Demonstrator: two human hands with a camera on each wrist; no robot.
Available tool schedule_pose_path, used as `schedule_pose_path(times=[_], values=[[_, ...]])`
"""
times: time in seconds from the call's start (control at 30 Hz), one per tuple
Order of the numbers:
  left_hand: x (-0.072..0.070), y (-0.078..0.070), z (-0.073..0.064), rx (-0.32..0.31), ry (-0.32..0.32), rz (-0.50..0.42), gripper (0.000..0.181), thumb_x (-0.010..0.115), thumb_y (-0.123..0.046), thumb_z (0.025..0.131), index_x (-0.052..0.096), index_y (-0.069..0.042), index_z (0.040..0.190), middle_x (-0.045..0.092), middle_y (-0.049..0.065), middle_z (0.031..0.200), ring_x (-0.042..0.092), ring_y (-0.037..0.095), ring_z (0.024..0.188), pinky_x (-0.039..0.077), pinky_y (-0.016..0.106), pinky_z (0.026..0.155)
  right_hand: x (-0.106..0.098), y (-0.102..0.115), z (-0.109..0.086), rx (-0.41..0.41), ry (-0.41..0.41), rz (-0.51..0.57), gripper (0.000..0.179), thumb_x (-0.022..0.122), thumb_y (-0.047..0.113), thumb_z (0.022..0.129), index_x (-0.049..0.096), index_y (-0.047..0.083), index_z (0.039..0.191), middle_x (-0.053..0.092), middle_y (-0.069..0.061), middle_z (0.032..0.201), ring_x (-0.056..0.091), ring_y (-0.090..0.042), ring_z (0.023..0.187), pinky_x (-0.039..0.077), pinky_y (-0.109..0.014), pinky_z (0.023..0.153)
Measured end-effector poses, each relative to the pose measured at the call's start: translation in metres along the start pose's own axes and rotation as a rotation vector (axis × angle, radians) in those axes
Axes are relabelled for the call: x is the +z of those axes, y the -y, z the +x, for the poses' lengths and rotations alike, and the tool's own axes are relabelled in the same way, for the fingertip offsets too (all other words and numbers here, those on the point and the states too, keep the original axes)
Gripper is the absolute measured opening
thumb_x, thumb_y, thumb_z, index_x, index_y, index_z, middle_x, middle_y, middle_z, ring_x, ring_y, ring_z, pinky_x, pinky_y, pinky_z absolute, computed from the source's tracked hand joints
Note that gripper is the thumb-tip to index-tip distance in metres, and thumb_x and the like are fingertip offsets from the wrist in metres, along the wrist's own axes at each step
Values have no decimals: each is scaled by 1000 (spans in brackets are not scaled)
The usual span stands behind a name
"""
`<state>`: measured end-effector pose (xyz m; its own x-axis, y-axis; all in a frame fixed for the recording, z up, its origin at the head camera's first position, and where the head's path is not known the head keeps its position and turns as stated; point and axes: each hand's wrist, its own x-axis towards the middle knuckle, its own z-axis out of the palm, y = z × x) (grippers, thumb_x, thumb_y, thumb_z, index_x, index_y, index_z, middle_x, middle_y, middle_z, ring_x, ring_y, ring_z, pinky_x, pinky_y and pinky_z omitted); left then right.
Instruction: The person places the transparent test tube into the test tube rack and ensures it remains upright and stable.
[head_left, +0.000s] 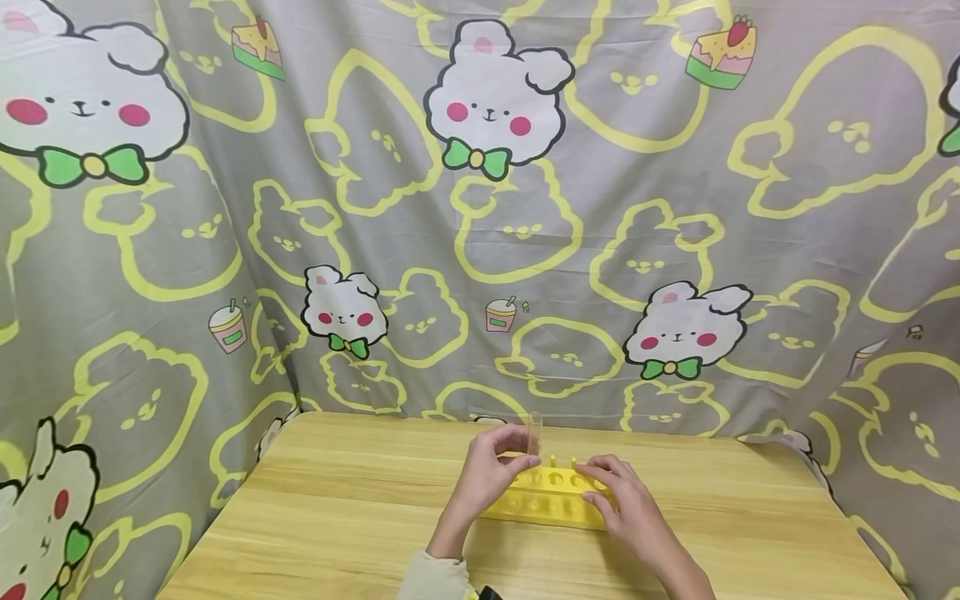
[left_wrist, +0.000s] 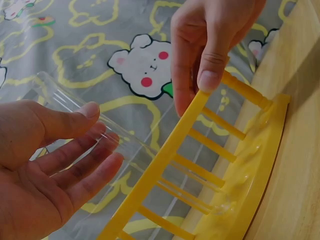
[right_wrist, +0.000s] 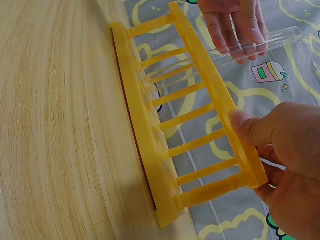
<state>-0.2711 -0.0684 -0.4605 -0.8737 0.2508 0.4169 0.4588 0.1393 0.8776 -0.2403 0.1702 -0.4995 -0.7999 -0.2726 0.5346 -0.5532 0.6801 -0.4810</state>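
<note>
A clear test tube (head_left: 536,427) stands upright in the yellow test tube rack (head_left: 543,518). It passes through a hole in the top bar, and its lower end reaches the base (right_wrist: 134,117). My left hand (head_left: 486,468) holds the tube above the bar, thumb on one side and fingers on the other, as the left wrist view shows with the tube (left_wrist: 65,95) between them. At the rack's right end, my right hand (head_left: 628,507) grips the top bar, its thumb (right_wrist: 245,122) on the upper face and fingers curled underneath.
The rack rests on a wood-grain table (head_left: 337,500). Other round holes run along its top bar, and short yellow pegs (head_left: 573,461) rise behind it. A grey cloth (head_left: 420,250) printed with white cartoon animals hangs behind the table and along its sides.
</note>
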Motion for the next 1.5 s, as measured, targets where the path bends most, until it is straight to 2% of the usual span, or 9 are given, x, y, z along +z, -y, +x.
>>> schedule_pose_path(times=[0.5,0.87,1.27,1.5], values=[[0,0,0,-14,17,-49,16,78,4,88,71,-2,101,73,14,98,72,28,92,61,26,76,1,-1,0,-46,-28,-17,40,82,-2,82,75,7,119,65,1,115,60,-21,109,58,-42,85],[-1,3,1,-27,35,1,15,78,3,88,71,-6,98,73,11,97,72,20,94,61,26,75,1,-1,1,-33,-27,-21,41,83,-3,80,75,7,119,64,2,114,60,-20,107,58,-38,82],[-3,5,0,-29,58,12,20,77,2,89,72,-7,105,74,7,100,72,21,97,61,26,78,2,1,0,-43,-39,-17,42,83,-5,80,75,7,119,64,1,114,59,-18,106,58,-37,81],[-3,6,0,-28,62,-19,23,77,7,87,71,-5,106,74,10,101,72,26,99,61,26,79,2,1,0,-66,-45,-30,43,84,-6,79,75,7,120,64,2,114,59,-18,107,58,-39,83]])
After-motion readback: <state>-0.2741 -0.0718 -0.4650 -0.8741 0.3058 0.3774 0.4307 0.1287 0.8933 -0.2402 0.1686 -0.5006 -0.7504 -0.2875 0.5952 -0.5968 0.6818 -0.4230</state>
